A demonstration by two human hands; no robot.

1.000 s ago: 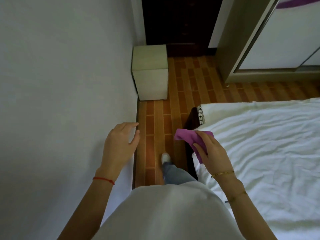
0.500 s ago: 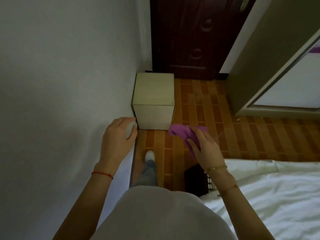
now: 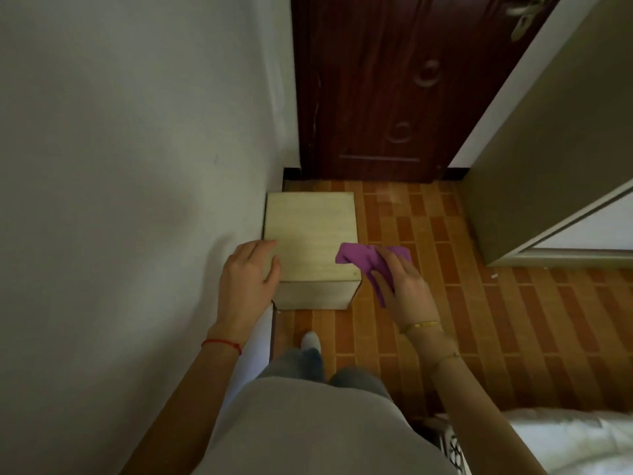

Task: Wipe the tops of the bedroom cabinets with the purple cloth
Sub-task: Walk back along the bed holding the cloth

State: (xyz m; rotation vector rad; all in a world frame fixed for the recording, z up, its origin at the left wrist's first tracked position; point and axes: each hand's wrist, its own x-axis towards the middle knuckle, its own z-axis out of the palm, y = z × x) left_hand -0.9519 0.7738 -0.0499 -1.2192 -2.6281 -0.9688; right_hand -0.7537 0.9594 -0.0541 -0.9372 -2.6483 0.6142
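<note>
A small pale wooden cabinet (image 3: 310, 231) stands on the floor against the left wall, its flat top bare. My right hand (image 3: 402, 286) grips the crumpled purple cloth (image 3: 363, 260), which hangs over the cabinet's front right corner. My left hand (image 3: 248, 279) hovers at the cabinet's front left corner with fingers loosely spread, holding nothing. Whether the cloth touches the top I cannot tell.
A white wall (image 3: 120, 200) runs along the left. A dark red door (image 3: 387, 80) stands behind the cabinet. A grey wardrobe side (image 3: 548, 149) rises at right. Brick-pattern tiles (image 3: 479, 320) cover the floor. A white bed corner (image 3: 565, 437) lies at lower right.
I have walked forward past the bed; the cabinet is now right below my hands. The cloth has come over the cabinet's right corner and my left hand reaches its left corner.
</note>
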